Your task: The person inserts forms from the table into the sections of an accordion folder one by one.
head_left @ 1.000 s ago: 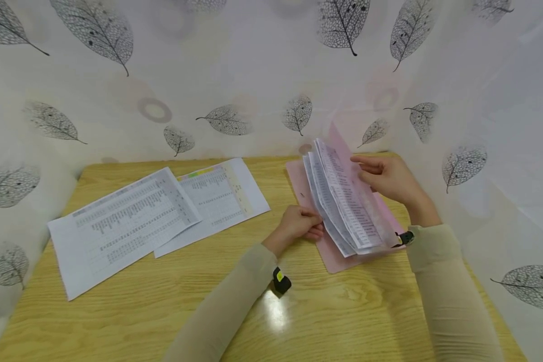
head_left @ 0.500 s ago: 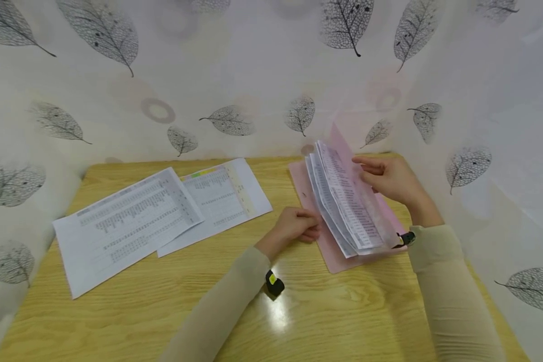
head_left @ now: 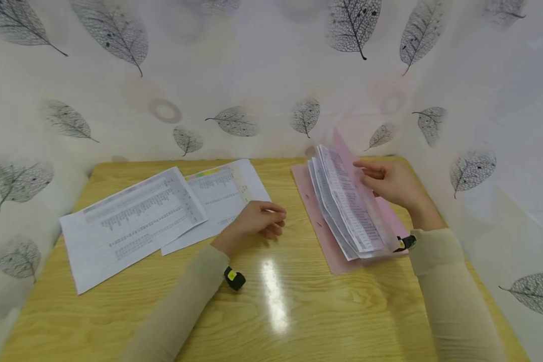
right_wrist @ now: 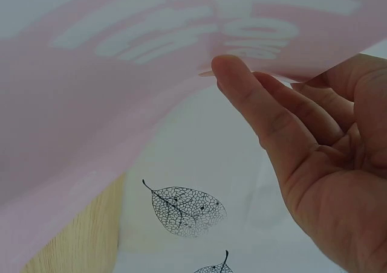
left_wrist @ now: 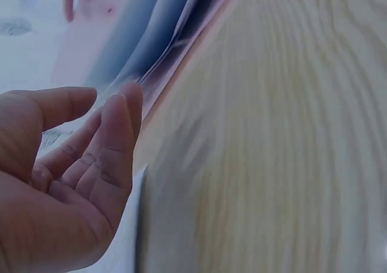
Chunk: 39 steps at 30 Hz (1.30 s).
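Observation:
A pink folder [head_left: 305, 188] lies opened at the right of the table, its cover and a fanned bundle of printed sheets [head_left: 350, 201] lifted at a slant. My right hand [head_left: 391, 183] holds the raised cover by its edge; the right wrist view shows its fingers at the pink cover [right_wrist: 121, 98]. My left hand [head_left: 255, 221] hovers left of the folder, near two printed papers, with its fingers loosely bent and nothing between them. In the left wrist view its thumb and fingertips are apart, and the folder's edge shows beyond.
A printed paper [head_left: 131, 231] at the left overlaps a second sheet [head_left: 221, 196] that has a coloured strip. Both lie on the wooden table [head_left: 298, 311]. A leaf-patterned curtain [head_left: 262, 65] stands behind and along both sides.
My left hand has left the folder's left edge and moved left towards the loose papers. The right hand stays at the raised cover.

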Motion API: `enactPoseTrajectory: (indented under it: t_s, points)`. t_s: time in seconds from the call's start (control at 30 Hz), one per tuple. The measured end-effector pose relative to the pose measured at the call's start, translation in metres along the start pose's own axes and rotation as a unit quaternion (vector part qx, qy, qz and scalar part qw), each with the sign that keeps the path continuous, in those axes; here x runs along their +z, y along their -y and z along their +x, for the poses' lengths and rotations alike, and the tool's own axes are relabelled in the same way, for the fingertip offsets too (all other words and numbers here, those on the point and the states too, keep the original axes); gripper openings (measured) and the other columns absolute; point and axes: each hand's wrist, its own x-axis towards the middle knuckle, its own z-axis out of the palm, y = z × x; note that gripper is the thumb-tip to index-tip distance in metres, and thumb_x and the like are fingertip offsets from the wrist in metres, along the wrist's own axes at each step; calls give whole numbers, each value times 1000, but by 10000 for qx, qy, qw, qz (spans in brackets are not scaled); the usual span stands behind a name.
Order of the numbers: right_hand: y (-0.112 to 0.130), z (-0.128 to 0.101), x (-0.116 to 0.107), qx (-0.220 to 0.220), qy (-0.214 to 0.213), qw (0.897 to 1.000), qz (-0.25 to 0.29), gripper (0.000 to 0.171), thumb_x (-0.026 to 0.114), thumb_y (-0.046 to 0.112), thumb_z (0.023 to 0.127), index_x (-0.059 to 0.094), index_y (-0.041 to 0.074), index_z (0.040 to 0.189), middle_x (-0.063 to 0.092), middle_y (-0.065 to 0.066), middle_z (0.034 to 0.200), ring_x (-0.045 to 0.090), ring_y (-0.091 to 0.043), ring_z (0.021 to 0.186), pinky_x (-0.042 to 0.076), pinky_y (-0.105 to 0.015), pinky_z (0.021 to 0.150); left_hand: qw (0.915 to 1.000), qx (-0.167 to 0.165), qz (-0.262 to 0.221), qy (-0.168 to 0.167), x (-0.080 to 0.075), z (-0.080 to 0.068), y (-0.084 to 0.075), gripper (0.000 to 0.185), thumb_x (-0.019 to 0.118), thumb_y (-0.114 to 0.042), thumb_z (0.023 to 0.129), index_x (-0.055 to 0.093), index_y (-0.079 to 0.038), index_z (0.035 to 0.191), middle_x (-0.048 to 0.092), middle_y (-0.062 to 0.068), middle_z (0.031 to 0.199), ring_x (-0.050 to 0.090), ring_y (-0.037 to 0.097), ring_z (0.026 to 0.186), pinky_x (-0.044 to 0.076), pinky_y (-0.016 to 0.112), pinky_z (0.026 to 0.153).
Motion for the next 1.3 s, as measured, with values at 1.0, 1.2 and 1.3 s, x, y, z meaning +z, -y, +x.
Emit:
enactPoseTrajectory:
  t_s: [1.0, 1.2, 1.3]
  points:
    - [-2, -5, 3, 219, 373, 9990, 134, 46, 64, 20, 103, 62, 13, 148, 67, -21, 138, 62, 14, 100, 62, -23, 71, 9785, -412, 1427, -1431, -233, -98, 4, 59, 60, -33, 109, 47, 7, 151, 78, 2, 110, 76, 6, 89, 65, 27, 80]
    - [-1, -4, 3, 154, 421, 9987, 228, 46, 63, 17, 103, 61, 11, 148, 67, -22, 137, 61, 16, 96, 62, -22, 70, 9681, -390, 1584, -1901, -269, -110, 8, 58, 57, -30, 110, 45, 10, 151, 74, -12, 98, 74, 2, 84, 65, 27, 80]
    - [-2, -5, 3, 174, 422, 9987, 221, 46, 63, 16, 103, 62, 10, 148, 67, -23, 137, 61, 16, 96, 62, -23, 70, 9631, -347, 1656, -2094, -285, -113, 11, 57, 57, -28, 110, 45, 11, 150, 72, -16, 92, 73, 0, 82, 65, 25, 79]
